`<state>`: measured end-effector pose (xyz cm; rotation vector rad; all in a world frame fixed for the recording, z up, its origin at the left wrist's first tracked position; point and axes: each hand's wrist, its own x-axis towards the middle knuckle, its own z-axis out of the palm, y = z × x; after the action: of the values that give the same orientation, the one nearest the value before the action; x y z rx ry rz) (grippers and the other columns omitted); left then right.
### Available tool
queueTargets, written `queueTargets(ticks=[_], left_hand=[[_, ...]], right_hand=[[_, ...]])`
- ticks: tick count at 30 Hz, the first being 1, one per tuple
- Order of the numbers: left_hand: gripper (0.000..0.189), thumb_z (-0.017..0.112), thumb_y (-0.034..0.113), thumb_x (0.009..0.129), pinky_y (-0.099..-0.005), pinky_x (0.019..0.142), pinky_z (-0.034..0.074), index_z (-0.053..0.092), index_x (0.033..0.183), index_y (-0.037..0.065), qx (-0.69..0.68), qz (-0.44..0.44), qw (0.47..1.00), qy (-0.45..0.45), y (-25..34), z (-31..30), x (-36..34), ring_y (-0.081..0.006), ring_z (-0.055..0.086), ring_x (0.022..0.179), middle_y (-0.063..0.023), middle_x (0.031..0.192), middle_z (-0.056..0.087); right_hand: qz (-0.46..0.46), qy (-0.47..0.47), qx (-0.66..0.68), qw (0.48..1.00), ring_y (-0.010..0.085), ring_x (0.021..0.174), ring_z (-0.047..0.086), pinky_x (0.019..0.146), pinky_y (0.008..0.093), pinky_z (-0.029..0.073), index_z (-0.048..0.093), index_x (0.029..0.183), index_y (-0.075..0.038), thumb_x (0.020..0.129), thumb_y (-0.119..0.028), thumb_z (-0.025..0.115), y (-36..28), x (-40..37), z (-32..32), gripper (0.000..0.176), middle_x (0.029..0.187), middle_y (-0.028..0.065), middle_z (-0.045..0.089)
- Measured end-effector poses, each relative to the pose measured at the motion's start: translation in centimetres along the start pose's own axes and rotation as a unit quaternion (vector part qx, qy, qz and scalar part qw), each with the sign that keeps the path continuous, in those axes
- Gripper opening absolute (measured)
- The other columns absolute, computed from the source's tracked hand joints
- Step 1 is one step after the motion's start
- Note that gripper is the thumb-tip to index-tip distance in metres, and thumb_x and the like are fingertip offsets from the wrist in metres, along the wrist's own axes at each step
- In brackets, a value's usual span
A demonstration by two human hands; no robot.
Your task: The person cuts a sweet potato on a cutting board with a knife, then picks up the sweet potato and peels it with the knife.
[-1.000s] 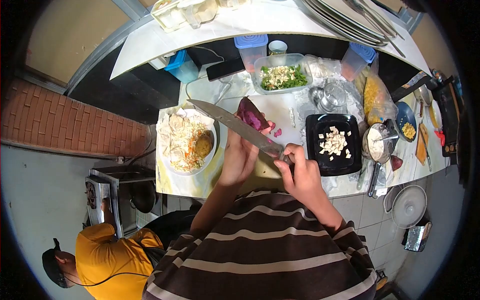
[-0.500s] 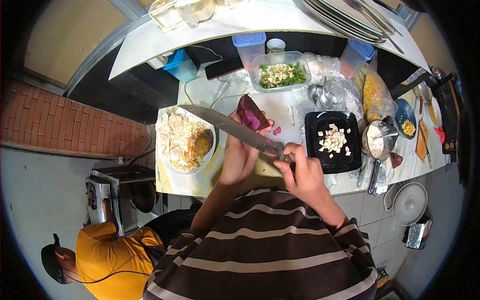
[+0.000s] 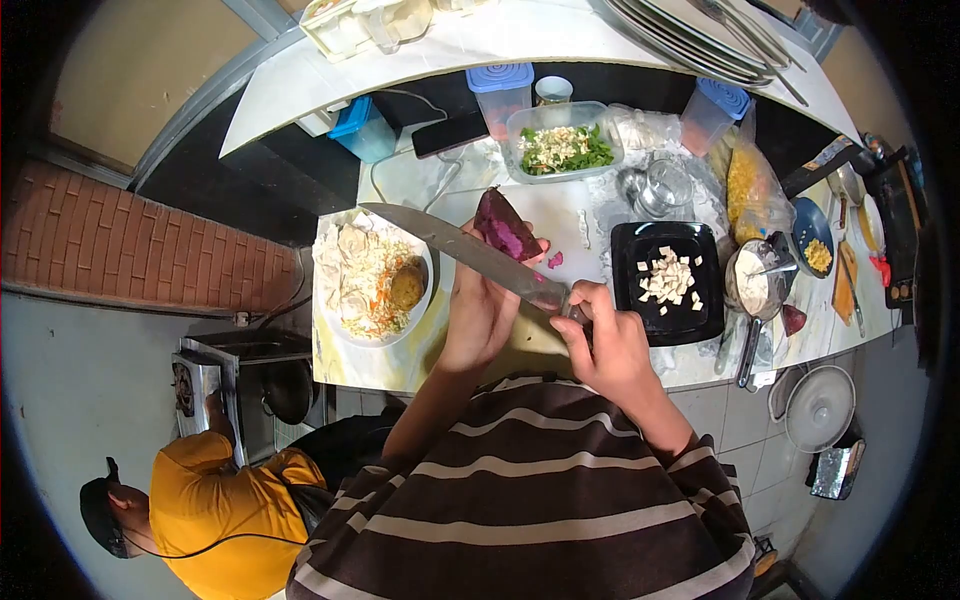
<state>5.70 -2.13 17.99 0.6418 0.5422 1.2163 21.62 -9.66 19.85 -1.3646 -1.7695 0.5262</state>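
Note:
My left hand is closed around a purple sweet potato, its skin partly cut away to bright purple flesh. In my right hand is the handle of a large knife. The broad blade slants up to the left, across and in front of my left hand, close below the sweet potato; whether it touches cannot be made out. Small purple scraps lie on the white cutting board beneath. To the right, a black square dish holds small white cubes.
At left stands a bowl of shredded vegetables. Behind the board is a clear container with chopped greens. A pan of flour and a bag of yellow food are at right. A co-worker in yellow is at the stove.
My hands, the knife and the sweet potato have hardly moved. The co-worker at lower left has shifted slightly.

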Motion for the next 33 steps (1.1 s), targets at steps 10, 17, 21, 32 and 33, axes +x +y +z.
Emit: queueTargets(ticks=[10,17,21,32,33], left_hand=[[0.035,0.039,0.033,0.106,-0.0401,0.098,0.048,0.046,0.129,0.008,0.028,0.049,0.998,0.015,-0.2,0.5,-0.3,-0.0278,0.060,0.110,-0.0136,0.119,0.058],[0.043,0.037,0.043,0.105,-0.0403,0.095,0.051,0.045,0.126,0.007,-0.019,-0.010,1.000,0.001,-1.4,0.3,-0.5,-0.0274,0.062,0.107,-0.0140,0.117,0.058],[0.045,0.039,0.045,0.104,-0.0403,0.096,0.051,0.043,0.129,0.007,0.021,0.029,0.999,-0.023,-0.7,0.2,-0.1,-0.0291,0.062,0.107,-0.0160,0.119,0.058],[0.043,0.040,0.042,0.105,-0.0371,0.092,0.053,0.046,0.127,0.005,0.022,0.024,0.999,0.002,-0.1,0.6,-0.2,-0.0263,0.063,0.105,-0.0163,0.115,0.059],[0.043,0.040,0.042,0.105,-0.0358,0.090,0.053,0.047,0.127,0.005,0.016,0.016,1.000,-0.013,0.1,0.6,-0.2,-0.0252,0.063,0.103,-0.0159,0.114,0.060]], right_hand=[[0.005,-0.007,-0.014,1.000,0.0385,0.055,0.062,0.048,0.0449,0.047,0.049,0.110,-0.006,0.093,-0.022,0.062,-0.4,0.8,-0.3,0.027,0.061,0.0149,0.061],[-0.020,-0.028,-0.027,0.999,0.0380,0.056,0.064,0.049,0.0452,0.049,0.049,0.111,-0.006,0.093,-0.024,0.063,-0.8,1.4,-1.6,0.029,0.061,0.0156,0.061],[-0.027,-0.064,-0.031,0.997,0.0369,0.058,0.065,0.050,0.0441,0.050,0.049,0.111,-0.004,0.092,-0.024,0.065,-0.9,1.0,-1.5,0.032,0.063,0.0166,0.063],[-0.035,-0.057,-0.034,0.997,0.0359,0.057,0.065,0.049,0.0436,0.050,0.050,0.112,-0.004,0.092,-0.025,0.065,-1.2,1.2,-1.6,0.032,0.064,0.0163,0.064],[-0.035,-0.057,-0.034,0.997,0.0359,0.057,0.065,0.049,0.0436,0.050,0.050,0.112,-0.004,0.092,-0.025,0.065,-1.3,1.2,-1.7,0.032,0.064,0.0163,0.064]])
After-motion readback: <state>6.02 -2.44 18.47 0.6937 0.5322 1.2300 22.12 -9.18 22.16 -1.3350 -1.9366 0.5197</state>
